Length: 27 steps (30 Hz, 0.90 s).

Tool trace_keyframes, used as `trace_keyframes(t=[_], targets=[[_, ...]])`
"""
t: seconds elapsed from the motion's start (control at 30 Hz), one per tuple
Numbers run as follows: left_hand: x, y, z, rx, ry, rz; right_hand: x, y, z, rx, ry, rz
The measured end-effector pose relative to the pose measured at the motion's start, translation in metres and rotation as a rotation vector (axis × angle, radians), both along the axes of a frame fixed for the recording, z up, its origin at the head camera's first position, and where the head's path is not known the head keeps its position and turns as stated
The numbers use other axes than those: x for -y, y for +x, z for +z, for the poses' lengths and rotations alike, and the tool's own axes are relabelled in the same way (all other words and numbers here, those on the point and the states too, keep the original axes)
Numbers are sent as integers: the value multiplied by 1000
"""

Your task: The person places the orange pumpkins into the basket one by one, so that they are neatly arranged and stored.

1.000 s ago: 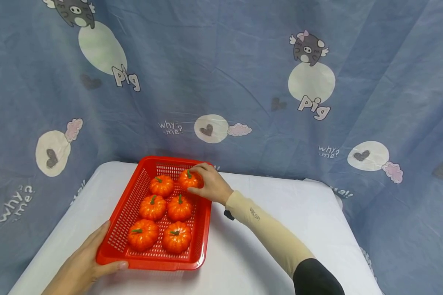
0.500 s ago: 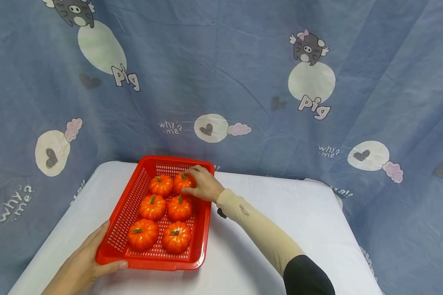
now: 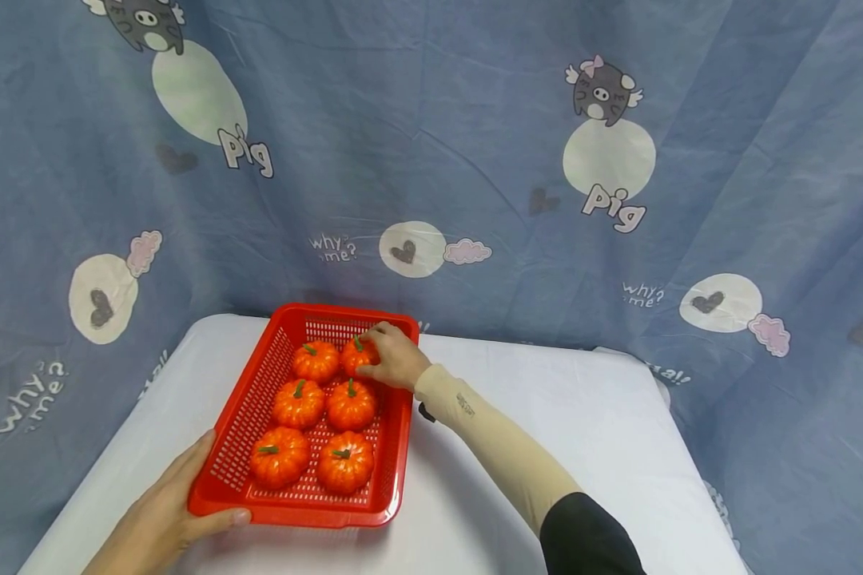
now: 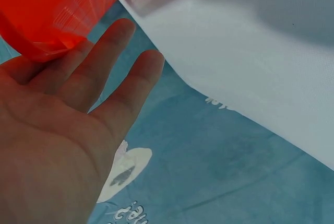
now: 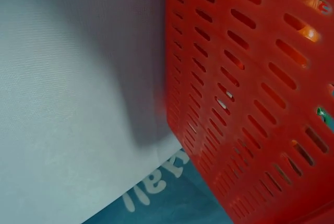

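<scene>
In the head view, a red plastic basket holds several small orange pumpkins with green stems, set in two columns. My right hand reaches over the basket's right side and grips the far-right pumpkin from its right, thumb on the near side. That pumpkin sits close beside the far-left one. At the near-left corner my left hand rests against the basket, thumb along the front and fingers along the left side. The left wrist view shows these fingers straight beside the rim.
A white-covered table lies under the basket and stretches to the right. Behind it hangs a blue curtain printed with pigs and lettering. The basket's slotted side wall fills much of the right wrist view.
My right hand has moved slightly left with the far-right pumpkin, bringing it down beside the far-left one. My left hand and the basket have stayed put.
</scene>
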<state>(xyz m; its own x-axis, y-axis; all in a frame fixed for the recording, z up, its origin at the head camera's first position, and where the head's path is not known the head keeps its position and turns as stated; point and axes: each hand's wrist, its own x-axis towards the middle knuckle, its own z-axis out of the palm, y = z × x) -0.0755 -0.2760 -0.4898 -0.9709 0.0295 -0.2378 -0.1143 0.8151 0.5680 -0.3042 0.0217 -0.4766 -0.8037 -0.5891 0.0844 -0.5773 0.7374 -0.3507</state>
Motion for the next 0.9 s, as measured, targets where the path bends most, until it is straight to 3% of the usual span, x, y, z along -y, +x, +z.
trace_keyframes(t=[0.37,0.9], targets=[[0,2,-1,-24,2,-5,5,-2,-4,-10,64,-33],[0,3,0,-48,5,-9,9,1,-10,-128,247,-34]])
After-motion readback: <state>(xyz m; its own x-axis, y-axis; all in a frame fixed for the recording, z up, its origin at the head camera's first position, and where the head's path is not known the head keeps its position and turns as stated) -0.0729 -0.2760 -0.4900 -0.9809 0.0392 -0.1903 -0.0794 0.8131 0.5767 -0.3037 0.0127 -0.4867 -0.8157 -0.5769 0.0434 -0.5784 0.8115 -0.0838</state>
